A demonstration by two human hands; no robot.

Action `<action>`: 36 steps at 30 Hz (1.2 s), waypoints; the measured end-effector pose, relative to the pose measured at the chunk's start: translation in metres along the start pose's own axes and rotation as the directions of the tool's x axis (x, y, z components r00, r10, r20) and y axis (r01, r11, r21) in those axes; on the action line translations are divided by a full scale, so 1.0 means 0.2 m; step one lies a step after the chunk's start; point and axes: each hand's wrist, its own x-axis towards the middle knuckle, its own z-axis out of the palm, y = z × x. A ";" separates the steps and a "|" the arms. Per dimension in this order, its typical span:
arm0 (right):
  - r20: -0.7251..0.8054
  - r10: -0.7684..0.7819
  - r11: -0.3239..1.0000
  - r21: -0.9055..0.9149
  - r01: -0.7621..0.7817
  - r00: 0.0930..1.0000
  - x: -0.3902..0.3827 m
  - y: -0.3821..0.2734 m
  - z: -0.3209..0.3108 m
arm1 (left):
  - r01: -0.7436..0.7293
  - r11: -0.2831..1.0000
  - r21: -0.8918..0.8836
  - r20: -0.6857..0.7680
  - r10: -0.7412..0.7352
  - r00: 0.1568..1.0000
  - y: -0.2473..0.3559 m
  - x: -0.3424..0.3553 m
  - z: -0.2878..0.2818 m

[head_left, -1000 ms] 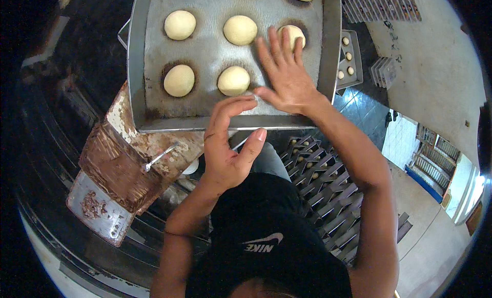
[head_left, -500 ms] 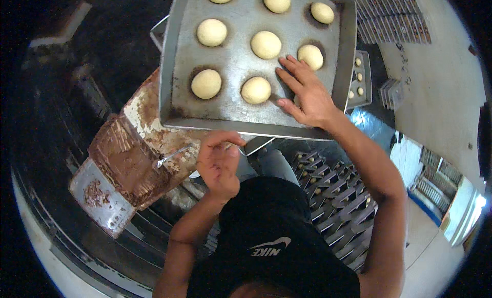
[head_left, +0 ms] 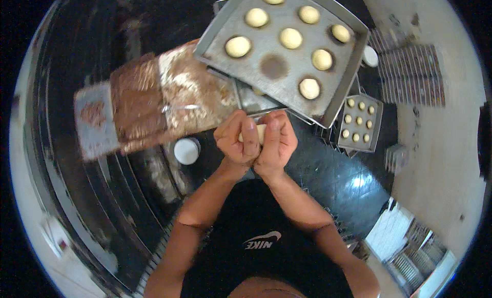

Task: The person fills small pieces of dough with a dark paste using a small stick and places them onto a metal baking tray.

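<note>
The left hand [head_left: 237, 136] and right hand [head_left: 279, 139] are pressed together around a pale cream dough lump [head_left: 261, 134], which shows between the thumbs, just off the near edge of a rectangular grey metal tray [head_left: 279, 86]; gentle, even pressure should keep it from tearing. Half a second ago the right hand was over the tray, the left apart; now a dark round mark [head_left: 274, 66] lies bare where a ball sat
</note>
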 end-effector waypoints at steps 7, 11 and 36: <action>0.360 0.391 0.872 -0.439 -0.216 0.847 -0.25 -0.10 0.05 | 0.389 0.917 -0.092 0.375 -0.330 0.866 -0.09 -0.35 -0.46; 0.460 0.037 0.995 -0.098 0.010 0.887 -0.40 -0.02 0.30 | 0.597 0.780 -0.189 0.155 -0.577 0.802 -0.16 -0.58 -0.71; 0.519 0.845 0.102 0.081 0.991 -0.129 0.00 0.92 2.07 | 0.606 0.791 -0.082 -0.258 -0.604 0.754 -0.90 -0.45 -2.30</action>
